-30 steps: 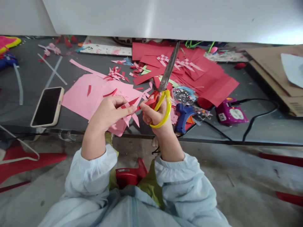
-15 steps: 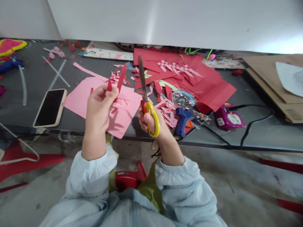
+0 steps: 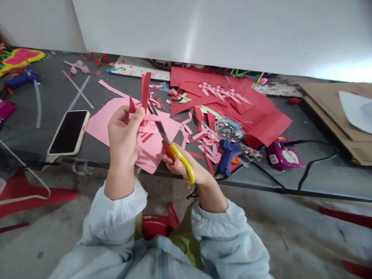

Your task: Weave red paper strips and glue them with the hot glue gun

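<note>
My left hand (image 3: 124, 130) is closed, pinching red and pink paper strips (image 3: 145, 92) between thumb and fingers. A red strip stands up from the grip, and pink ends stick out to the right. Scissors (image 3: 181, 161) with yellow and red handles are gripped in my right hand (image 3: 178, 162). Their dark blades point up and left, beside the held strips; whether they touch the paper I cannot tell. Beneath both hands lie pink paper sheets (image 3: 101, 116). Paper scraps (image 3: 207, 147) are scattered to the right of them, and woven red-and-pink pieces (image 3: 221, 92) rest on red sheets (image 3: 258, 112).
A phone (image 3: 69, 132) lies on the left of the dark table. On the right are a blue glue gun (image 3: 229, 155), a purple box (image 3: 285, 154) with a black cable, and cardboard (image 3: 334, 112). A white panel (image 3: 203, 35) stands along the back.
The scissors have swung down and left, from pointing upright to beside the strips in my left hand. The red strip now stands more upright. The view has shifted slightly.
</note>
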### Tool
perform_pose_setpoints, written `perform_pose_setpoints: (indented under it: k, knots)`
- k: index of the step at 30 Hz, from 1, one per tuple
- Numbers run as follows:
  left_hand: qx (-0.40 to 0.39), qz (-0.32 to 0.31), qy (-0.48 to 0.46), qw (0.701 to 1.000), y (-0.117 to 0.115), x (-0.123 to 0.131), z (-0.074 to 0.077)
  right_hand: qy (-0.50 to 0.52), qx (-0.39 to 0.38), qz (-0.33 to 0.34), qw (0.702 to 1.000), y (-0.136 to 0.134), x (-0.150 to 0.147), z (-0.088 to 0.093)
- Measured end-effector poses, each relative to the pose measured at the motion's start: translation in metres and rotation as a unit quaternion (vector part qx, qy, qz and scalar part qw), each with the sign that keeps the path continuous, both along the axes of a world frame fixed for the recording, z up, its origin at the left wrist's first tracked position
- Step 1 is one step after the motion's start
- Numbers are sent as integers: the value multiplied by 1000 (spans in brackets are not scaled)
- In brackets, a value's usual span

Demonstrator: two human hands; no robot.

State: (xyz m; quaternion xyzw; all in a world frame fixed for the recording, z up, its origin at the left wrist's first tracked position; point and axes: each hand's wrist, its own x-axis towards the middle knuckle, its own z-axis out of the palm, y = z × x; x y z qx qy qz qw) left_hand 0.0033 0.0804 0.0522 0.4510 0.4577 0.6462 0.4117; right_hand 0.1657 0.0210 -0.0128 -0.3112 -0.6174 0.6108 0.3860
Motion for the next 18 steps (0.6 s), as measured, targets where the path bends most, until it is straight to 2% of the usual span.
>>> perform_pose_setpoints:
  k: [8,13,18]
  knots:
    - [1,-6,18,1000,-1,1,-2,31,-25,6,999,0,-3,0]
    - [-16,-15,53,998,0,1,-3,22,-19,23,999,-1,-4,2]
    - [6,-41,73,996,-1,1,-5,18,-10,7,1000,0,-2,-2]
